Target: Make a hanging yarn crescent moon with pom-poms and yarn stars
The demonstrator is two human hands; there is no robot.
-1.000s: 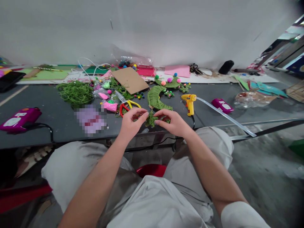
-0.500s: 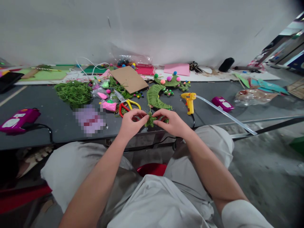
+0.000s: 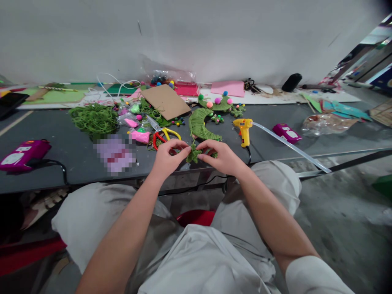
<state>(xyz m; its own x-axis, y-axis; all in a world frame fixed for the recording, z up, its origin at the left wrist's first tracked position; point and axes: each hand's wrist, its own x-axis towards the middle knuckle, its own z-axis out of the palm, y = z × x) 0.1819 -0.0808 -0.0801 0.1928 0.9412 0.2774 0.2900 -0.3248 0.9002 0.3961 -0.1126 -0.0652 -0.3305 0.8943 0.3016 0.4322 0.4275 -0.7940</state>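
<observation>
Near the table's front edge, a small green yarn piece (image 3: 193, 154) is pinched from both sides. My left hand (image 3: 171, 157) grips its left side with thumb and fingertips. On its right side, my right hand (image 3: 219, 157) is closed on it the same way. Just beyond lies a crescent wrapped in green yarn (image 3: 199, 124), with a strand running toward the small piece. Scissors with red and yellow handles (image 3: 165, 132) lie beyond my left hand. Further back is another green crescent with colored pompoms (image 3: 219, 104).
A yellow glue gun (image 3: 244, 130) with a long clear stick is right of my hands. Green yarn (image 3: 94, 119), bagged pompoms and brown cardboard (image 3: 165, 102) lie to the left and behind. Purple devices (image 3: 25, 155) (image 3: 287, 133) sit on both sides.
The view has shifted very slightly. My left fingertips have moved a little on the green yarn piece; both hands remain in nearly the same place.
</observation>
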